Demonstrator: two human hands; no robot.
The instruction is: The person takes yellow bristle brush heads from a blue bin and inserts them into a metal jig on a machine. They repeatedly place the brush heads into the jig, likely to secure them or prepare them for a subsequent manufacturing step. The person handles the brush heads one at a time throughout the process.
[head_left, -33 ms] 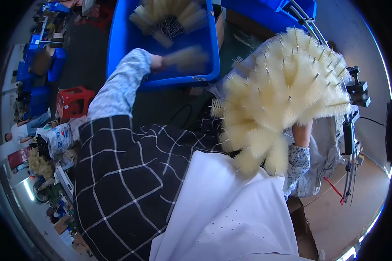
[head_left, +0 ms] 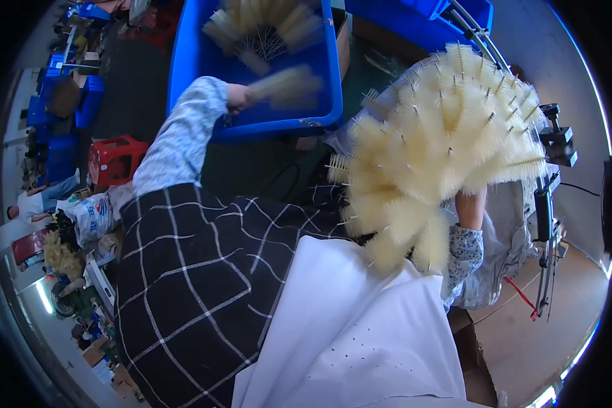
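Across the lower centre of the frame, a white cloth (head_left: 360,326) is lying over the person's black checked garment (head_left: 197,272). At centre right, a domed heap of cream brushes (head_left: 442,136) is standing above it, wire tips poking outward, and the right hand (head_left: 472,204) is resting at its lower edge; the bristles are hiding the fingers, so their grip cannot be told. At upper centre, the left hand (head_left: 239,97) is keeping its fingers closed on the narrow end of a blurred brush bunch (head_left: 289,87), which is hanging over a blue bin (head_left: 272,126). Inside, near the top edge, a fan of brushes (head_left: 251,15) is lying

The heap is looking loosely stacked, so brushes could be sliding onto the white cloth if the right hand were shifting its support. Farther up, the bunch could be scattering or catching on the bin rim if the left hand were loosening early or swinging low

Counting outward, one white cloth, one heap, one held bunch and one fan are showing; the single brushes are overlapping too much to count. At far left, one clear red stool (head_left: 115,163), one white sack (head_left: 95,217) and one other person (head_left: 34,207) are appearing
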